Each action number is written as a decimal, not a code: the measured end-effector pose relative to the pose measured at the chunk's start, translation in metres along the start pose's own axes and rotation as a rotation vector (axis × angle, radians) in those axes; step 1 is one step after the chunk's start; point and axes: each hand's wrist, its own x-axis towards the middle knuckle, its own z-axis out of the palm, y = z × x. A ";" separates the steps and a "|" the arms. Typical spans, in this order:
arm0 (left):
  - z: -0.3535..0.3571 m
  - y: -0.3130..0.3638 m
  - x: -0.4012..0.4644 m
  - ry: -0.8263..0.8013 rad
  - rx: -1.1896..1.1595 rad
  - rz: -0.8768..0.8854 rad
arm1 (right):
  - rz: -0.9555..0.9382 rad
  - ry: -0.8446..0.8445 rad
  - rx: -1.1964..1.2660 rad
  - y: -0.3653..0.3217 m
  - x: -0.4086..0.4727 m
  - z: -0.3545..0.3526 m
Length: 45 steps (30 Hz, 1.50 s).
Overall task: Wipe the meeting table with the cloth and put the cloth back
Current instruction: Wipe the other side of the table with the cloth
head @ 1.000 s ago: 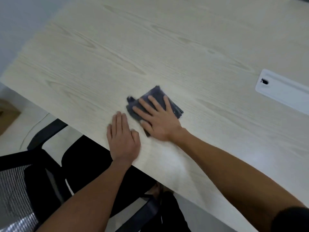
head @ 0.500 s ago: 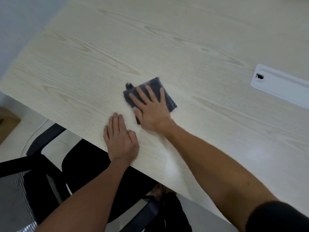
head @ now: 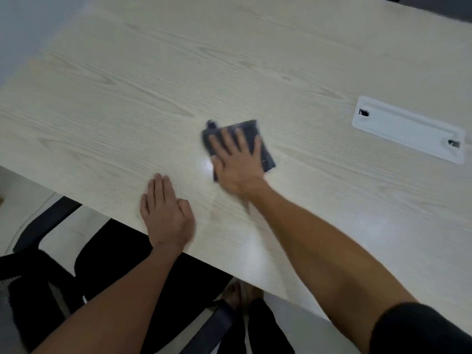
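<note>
Cloth (head: 251, 132): dark, folded, flat on the pale wood-grain bench (head: 127, 85), pinned beneath the right hand (head: 236, 162), fingers spread straight. Left hand (head: 166, 213): flat, released, near the front edge. White cable cover (head: 408, 129): inset at right.

Cloth (head: 251, 139) flat on bench (head: 127, 98), right hand (head: 236, 164) on top. Left hand (head: 167, 215) nearer bench edge, left of cloth. Cable cover (head: 408, 129) far right. Chair (head: 51, 264) below edge.
</note>
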 end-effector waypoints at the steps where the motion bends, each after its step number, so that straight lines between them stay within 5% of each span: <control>1: 0.000 -0.002 0.000 0.004 0.001 0.011 | -0.125 -0.011 -0.018 -0.010 -0.027 0.008; 4: -0.002 -0.004 -0.003 -0.003 -0.018 0.033 | -0.381 -0.062 -0.076 0.009 -0.122 0.025; 7: -0.006 0.009 -0.011 -0.007 0.006 0.095 | -0.445 -0.117 -0.137 0.081 -0.169 0.013; 11: -0.007 0.040 -0.027 -0.043 -0.012 0.255 | 0.009 0.002 -0.092 0.160 -0.115 -0.024; 15: 0.001 0.063 -0.050 -0.066 -0.031 0.335 | 0.417 0.038 0.090 0.135 -0.041 -0.035; 20: 0.009 0.069 -0.062 -0.098 0.007 0.344 | -0.028 0.048 -0.022 0.074 -0.120 0.008; 24: 0.013 0.068 -0.064 -0.100 0.001 0.348 | -0.290 -0.063 -0.118 0.118 -0.229 0.017; 28: 0.015 0.072 -0.065 -0.121 -0.007 0.341 | 0.130 0.056 -0.050 0.173 -0.199 -0.008; 32: 0.005 0.074 -0.058 -0.131 -0.091 0.282 | 0.415 0.075 0.104 0.116 -0.104 -0.014; 37: -0.010 0.056 -0.032 -0.081 -0.133 0.147 | -0.133 -0.005 -0.030 0.013 -0.131 0.026; 41: -0.028 0.019 -0.006 -0.093 -0.088 0.049 | -0.538 -0.147 -0.126 0.055 -0.185 0.022; 45: -0.038 -0.014 0.010 -0.121 -0.060 -0.062 | -0.204 -0.046 -0.117 0.083 -0.106 -0.001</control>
